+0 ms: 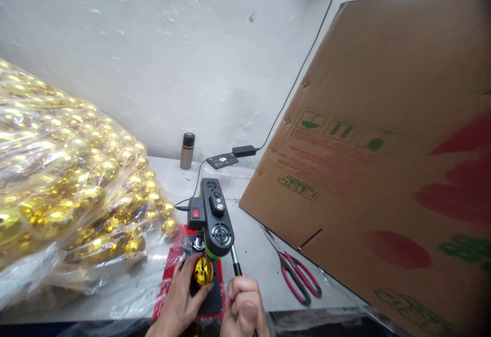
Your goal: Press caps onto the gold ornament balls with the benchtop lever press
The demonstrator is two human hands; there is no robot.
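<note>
Under the head of a small black bench machine point(218, 224) with a red switch, a shiny gold ball point(203, 271) sits on the dark base plate. My left hand point(183, 296) has its thumb and fingers around the ball from the left and front, gripping it. My right hand point(245, 304) is wrapped in a fist round the black-ended metal lever point(235, 260) at the machine's right side. Red material point(169, 270) lies beneath the machine.
A large plastic bag of gold balls point(76, 183) fills the left side. Red-handled scissors point(299, 275) lie right of the lever, beside a big cardboard box point(364, 148). A small bottle point(187, 152), a phone-like black item point(222, 160) and a cabled adapter point(244, 151) are near the wall.
</note>
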